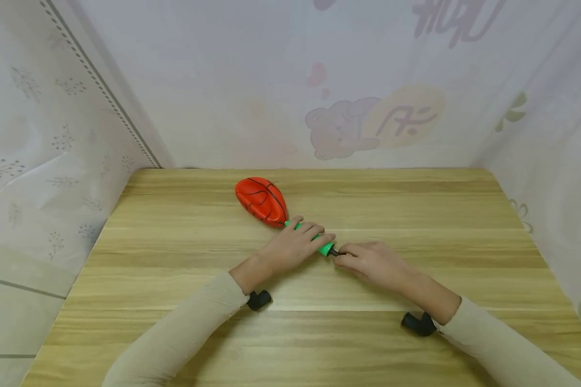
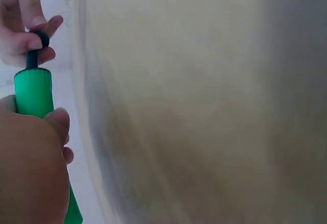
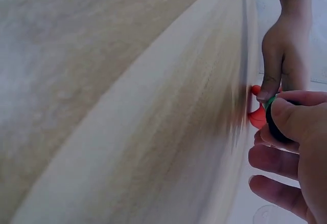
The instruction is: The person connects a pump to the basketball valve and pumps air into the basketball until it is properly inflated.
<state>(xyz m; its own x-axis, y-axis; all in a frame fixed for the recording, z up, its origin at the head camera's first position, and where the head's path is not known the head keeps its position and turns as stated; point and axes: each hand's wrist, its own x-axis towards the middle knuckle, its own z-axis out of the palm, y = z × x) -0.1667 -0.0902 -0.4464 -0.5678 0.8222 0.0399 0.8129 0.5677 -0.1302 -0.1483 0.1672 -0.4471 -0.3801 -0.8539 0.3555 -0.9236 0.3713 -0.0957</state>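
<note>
A dented, partly flat red ball [image 1: 261, 201] with black basketball lines lies toward the back of the table. The tip of a green hand pump [image 1: 326, 248] meets its near edge. My left hand [image 1: 295, 247] grips the pump's barrel, fingers wrapped over the top. In the left wrist view the green barrel [image 2: 33, 92] shows between thumb and palm. My right hand [image 1: 375, 263] pinches the black pump handle [image 2: 40, 39] between thumb and fingers, and a short length of black rod shows outside the barrel. In the right wrist view the ball [image 3: 258, 116] is mostly hidden behind the hands.
The wood-grain table [image 1: 339, 344] reaches back to a pale printed wall covering [image 1: 232, 86]. Similar sheets hang at left and right. Black camera mounts [image 1: 418, 324] stick out beneath both wrists.
</note>
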